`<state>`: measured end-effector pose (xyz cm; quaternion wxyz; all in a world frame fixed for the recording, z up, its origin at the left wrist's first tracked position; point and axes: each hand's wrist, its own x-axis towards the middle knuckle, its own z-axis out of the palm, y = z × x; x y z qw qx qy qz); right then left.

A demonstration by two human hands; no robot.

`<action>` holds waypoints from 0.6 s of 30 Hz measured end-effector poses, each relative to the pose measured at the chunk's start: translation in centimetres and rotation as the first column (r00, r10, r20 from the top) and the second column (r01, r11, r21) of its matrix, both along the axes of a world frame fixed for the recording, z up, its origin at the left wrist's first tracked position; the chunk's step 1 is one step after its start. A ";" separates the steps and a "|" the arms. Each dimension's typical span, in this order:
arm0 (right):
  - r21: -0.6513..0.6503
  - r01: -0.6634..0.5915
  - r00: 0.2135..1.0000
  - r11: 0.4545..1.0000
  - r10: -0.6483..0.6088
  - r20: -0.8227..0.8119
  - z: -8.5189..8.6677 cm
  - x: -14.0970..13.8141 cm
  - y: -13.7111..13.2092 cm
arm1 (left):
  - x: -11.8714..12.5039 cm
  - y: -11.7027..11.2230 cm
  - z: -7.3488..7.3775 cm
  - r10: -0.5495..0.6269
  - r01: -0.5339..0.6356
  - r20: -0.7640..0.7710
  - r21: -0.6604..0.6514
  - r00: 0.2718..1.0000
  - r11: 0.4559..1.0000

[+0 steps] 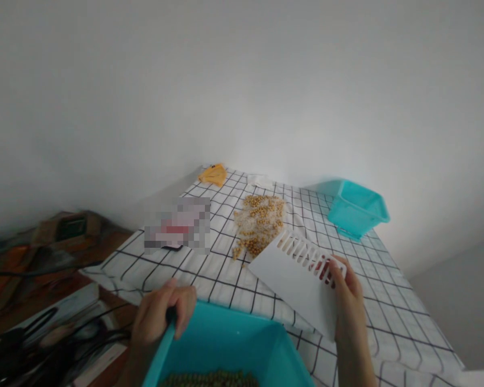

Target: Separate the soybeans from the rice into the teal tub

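Note:
My left hand (163, 309) is closed around the left rim of a teal plastic bin (242, 336), which stands at the front edge of the table. Small greenish-brown beans (210, 379) cover what shows of its bottom. In my right hand (349, 293) is a white slotted board (292, 285), held tilted by its right end with a row of slots along the top. Just beyond the board's left corner, yellow soybeans (262, 217) lie spread on the cloth, mixed with small pale grains.
A black-and-white checked cloth (221, 258) covers the table. At the back right stands another teal bin (353, 209). A yellow cloth-like piece (213, 174) lies at the back left, near a blurred-out flat object (177, 226). Boxes and cables (64, 328) clutter the left side.

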<state>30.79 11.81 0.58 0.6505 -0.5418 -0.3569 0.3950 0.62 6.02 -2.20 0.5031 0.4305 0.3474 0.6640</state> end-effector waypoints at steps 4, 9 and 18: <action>-0.028 -0.021 1.000 0.999 0.022 0.017 0.2 -0.3 -0.2 | -0.6 0.2 -0.1 -0.084 0.082 0.050 0.038 0.995 0.996; -0.034 -0.034 0.998 0.999 0.035 0.049 0.1 -0.2 -0.2 | -1.4 0.5 -0.7 -0.171 0.166 0.068 0.063 0.983 0.984; -0.049 -0.117 0.993 0.992 0.119 0.026 -0.1 -0.5 -0.6 | -1.8 1.0 -1.7 -0.212 0.207 0.034 0.121 0.977 0.971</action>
